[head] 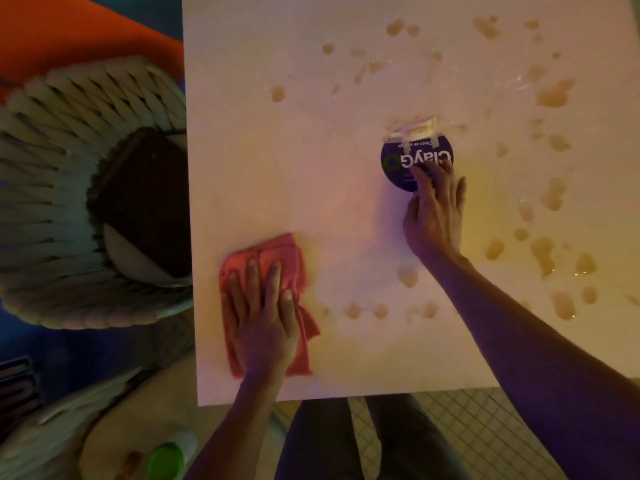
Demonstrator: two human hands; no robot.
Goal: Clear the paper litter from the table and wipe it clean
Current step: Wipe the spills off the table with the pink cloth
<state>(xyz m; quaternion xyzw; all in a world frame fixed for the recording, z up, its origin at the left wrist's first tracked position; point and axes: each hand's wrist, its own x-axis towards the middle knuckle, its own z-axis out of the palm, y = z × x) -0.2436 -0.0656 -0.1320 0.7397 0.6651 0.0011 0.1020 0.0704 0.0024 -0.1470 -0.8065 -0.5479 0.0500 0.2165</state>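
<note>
Your left hand (259, 317) presses flat on the pink cloth (277, 251); your right fingertips (427, 174) touch the purple sticker (403, 164). Wiping could smear brown puddles (554, 93).

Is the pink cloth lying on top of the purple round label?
No, the pink cloth lies flat under the left hand near the table's front edge, apart from the purple round label, which the right hand touches.

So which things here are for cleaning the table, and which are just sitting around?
For the job:
pink cloth under the left hand
white table
brownish spills
purple round card touched by the right hand

Just there:
woven chair
dark cushion
green-capped bottle
</note>
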